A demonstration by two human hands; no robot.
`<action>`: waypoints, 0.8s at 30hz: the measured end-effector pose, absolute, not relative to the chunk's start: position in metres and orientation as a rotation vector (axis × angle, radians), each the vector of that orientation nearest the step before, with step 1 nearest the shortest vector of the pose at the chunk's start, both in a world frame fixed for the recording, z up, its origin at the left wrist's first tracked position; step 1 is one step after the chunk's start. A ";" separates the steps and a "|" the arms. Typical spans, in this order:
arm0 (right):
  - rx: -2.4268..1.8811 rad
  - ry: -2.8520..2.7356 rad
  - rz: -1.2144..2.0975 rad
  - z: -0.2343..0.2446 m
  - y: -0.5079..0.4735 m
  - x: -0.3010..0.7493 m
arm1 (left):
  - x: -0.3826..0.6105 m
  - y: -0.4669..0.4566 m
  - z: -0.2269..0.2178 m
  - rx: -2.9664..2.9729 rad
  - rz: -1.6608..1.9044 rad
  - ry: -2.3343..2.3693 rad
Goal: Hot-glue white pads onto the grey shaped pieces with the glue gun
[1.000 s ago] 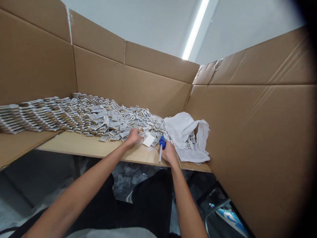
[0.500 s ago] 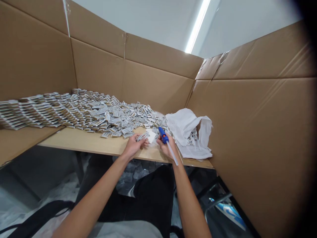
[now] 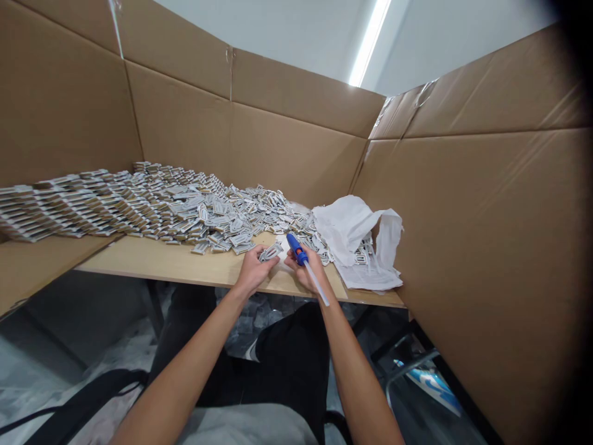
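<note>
Blue-handled clear-shafted tool (image 3: 296, 248) clenched in the right hand (image 3: 308, 272) angles clear of the grey clip (image 3: 271, 251) pinched in the left hand (image 3: 252, 271) near the pale wooden table's front edge (image 3: 185, 279).

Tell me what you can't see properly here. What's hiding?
All from the head view:
Small grey-and-white piece: fingers of the left hand hide part of it.
Blue-handled tool: the right hand covers part of it, so I can't tell what it is.
Heap of small pieces: markings too small to read; the picture's left edge cuts it off.
Crumpled white paper: hides what lies beneath.
Blue-and-white thing: a metal bar and shadow hide it.
</note>
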State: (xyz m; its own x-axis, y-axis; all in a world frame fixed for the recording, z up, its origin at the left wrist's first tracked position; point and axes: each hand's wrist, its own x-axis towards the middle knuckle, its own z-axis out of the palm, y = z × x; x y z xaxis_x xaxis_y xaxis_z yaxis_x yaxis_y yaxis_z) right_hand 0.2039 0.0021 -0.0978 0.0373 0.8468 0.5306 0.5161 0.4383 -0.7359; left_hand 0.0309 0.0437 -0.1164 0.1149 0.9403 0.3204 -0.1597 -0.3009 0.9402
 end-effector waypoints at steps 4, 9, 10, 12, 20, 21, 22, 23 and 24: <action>-1.281 -1.725 0.287 -0.093 -0.002 0.200 | 0.031 0.046 -0.118 1.290 1.399 0.823; -1.346 -1.700 0.283 -0.094 -0.002 0.198 | 0.032 0.049 -0.118 1.172 1.458 0.826; -1.355 -1.676 0.300 -0.095 -0.001 0.199 | 0.032 0.050 -0.118 1.135 1.490 0.839; -1.404 -1.653 0.276 -0.096 0.000 0.201 | 0.032 0.051 -0.118 1.064 1.536 0.851; -1.415 -1.520 0.236 -0.085 -0.009 0.190 | 0.031 0.054 -0.118 1.028 1.443 0.803; -1.378 -1.512 0.276 -0.084 -0.010 0.187 | 0.031 0.053 -0.118 1.037 1.427 0.795; -1.353 -1.505 0.308 -0.083 -0.010 0.184 | 0.031 0.053 -0.117 1.053 1.411 0.786; -1.339 -1.498 0.333 -0.083 -0.010 0.182 | 0.030 0.052 -0.117 1.074 1.393 0.780; -1.332 -1.489 0.350 -0.083 -0.010 0.181 | 0.030 0.052 -0.117 1.097 1.375 0.776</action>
